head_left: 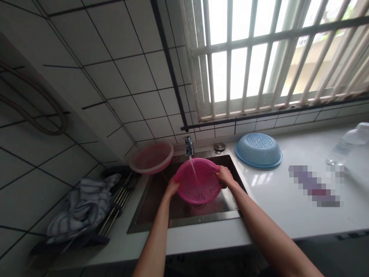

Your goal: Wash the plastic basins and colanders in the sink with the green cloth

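A pink plastic colander (pixel 198 188) is held over the steel sink (pixel 230 206), tilted so its inside faces me. Water runs from the chrome faucet (pixel 188 146) into it. My left hand (pixel 173 187) grips its left rim, and my right hand (pixel 225 176) grips the right rim. The fingers of both hands are partly hidden behind the colander. Below it, the sink drain shows only in part.
A pale pink basin (pixel 152 157) rests at the sink's back left corner. On the counter to the right are an upturned blue basket (pixel 258 150) and a clear plastic bottle (pixel 347 144). A striped cloth (pixel 83 207) lies on a rack (pixel 119 204) at left. A barred window is behind.
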Motion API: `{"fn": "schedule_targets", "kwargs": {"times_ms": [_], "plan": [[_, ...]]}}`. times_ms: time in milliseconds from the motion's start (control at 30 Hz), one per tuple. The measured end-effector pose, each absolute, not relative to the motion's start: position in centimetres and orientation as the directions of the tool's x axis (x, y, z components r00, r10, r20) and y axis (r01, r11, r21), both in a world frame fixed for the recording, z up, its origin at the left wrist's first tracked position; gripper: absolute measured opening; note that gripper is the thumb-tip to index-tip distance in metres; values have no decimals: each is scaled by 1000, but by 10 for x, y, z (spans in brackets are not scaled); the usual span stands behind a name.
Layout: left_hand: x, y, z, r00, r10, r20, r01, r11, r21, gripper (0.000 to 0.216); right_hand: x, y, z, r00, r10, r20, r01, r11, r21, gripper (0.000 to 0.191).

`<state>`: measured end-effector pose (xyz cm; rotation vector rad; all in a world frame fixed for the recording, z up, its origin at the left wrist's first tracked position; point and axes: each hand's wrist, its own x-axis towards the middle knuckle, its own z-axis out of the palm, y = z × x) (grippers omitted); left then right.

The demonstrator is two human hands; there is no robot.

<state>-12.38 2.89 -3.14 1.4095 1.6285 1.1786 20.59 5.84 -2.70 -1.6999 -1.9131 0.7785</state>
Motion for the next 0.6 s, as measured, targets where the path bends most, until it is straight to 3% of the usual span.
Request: {"fn": "schedule_targets", "kwargs": {"times_ms": [100,200,333,433,533,600], "plan": [[-117,26,-32,-183,971,150,416,-62,907,53,201,51,-20,-124,992,-1,794,98,-600,39],[-109,24,-33,-49,985,165,476,-122,871,66,192,44,-14,-185,981,67,802,190,-566,43],[-109,24,-32,-34,991,129,543,-90,835,46,185,42,-14,-174,975,139,745,223,-628,44],[-117,26,-28,-94,983,159,454,-100,885,39,191,46,-20,-172,984,47,762,163,-627,58],[-123,25,-23,-84,984,156,359,-117,926,43,200,49,-25,-214,972,-92,777,112,-620,30],[-122,23,-20,-65,989,133,355,-101,929,53,201,49,-25,-190,976,-108,787,86,-611,25]]}}
